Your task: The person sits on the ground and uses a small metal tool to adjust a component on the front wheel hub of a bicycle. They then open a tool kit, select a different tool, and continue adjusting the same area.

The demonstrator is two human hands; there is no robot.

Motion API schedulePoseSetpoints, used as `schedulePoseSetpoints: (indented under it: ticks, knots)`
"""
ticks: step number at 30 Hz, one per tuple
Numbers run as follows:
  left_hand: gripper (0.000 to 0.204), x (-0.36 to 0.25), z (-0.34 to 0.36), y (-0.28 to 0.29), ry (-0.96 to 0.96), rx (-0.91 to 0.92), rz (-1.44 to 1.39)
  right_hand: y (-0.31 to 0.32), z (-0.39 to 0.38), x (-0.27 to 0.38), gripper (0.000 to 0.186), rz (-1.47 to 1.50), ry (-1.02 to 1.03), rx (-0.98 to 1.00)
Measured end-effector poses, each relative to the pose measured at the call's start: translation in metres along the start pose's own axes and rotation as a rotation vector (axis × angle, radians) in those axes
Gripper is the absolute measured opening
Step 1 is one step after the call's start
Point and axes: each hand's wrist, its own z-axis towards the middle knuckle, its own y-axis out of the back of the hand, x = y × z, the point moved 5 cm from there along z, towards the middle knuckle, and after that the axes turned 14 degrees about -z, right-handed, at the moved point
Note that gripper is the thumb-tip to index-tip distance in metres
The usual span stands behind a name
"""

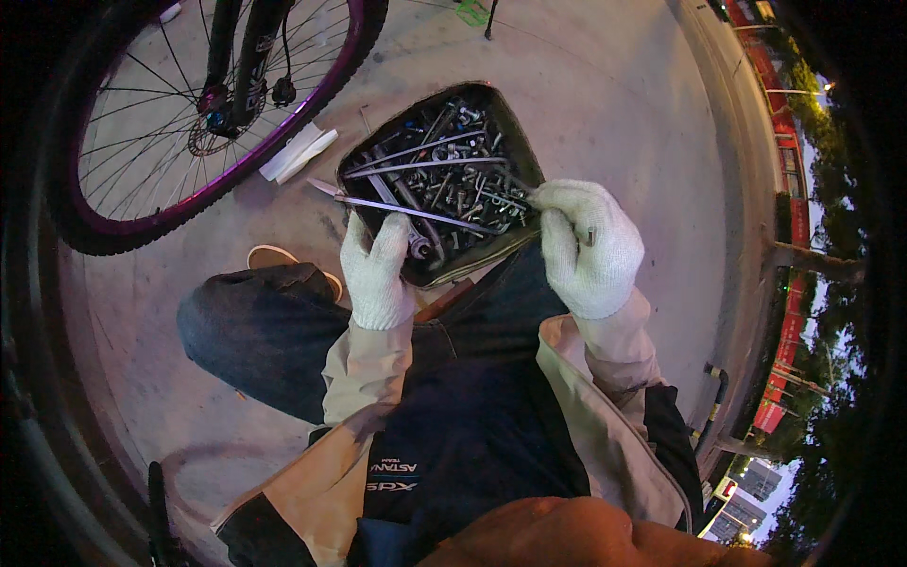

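An open dark box (515, 118) with rounded corners sits on the ground in front of me, full of bolts, nuts and other small metal parts. Several long slim metal tools (425, 168) lie across the top of the heap, and the ring end of a wrench (419, 246) shows at the near left. My left hand (376, 279), in a white knit glove, grips the box's near left rim. At the right rim, my white-gloved right hand (595, 250) is closed in a pinch. A small brownish end pokes out between its fingers; the rest of that item is hidden.
A bicycle wheel (364, 42) with a purple rim and disc brake stands at the upper left. White folded paper (300, 153) lies beside its tyre. My bent leg (260, 331) is left of the box. A kerb-like edge (746, 170) curves along the right.
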Motion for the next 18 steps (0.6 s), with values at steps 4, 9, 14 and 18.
schedulePoseSetpoints:
  ticks: [4, 9, 14, 18]
  knots:
    - [0.049, 0.002, 0.004, 0.008, 0.027, -0.010, 0.041, 0.009, -0.002, -0.012, 0.022, 0.006, -0.115, -0.048]
    - [0.049, 0.002, 0.003, 0.008, 0.007, -0.017, 0.068, 0.017, -0.010, -0.016, 0.019, 0.075, -0.165, -0.057]
    - [0.048, 0.002, 0.006, 0.010, 0.044, -0.047, 0.074, 0.016, -0.008, -0.015, 0.016, 0.198, -0.142, -0.094]
    - [0.047, 0.001, 0.007, 0.008, 0.028, -0.035, 0.064, 0.001, -0.003, -0.015, 0.014, 0.134, -0.098, 0.013]
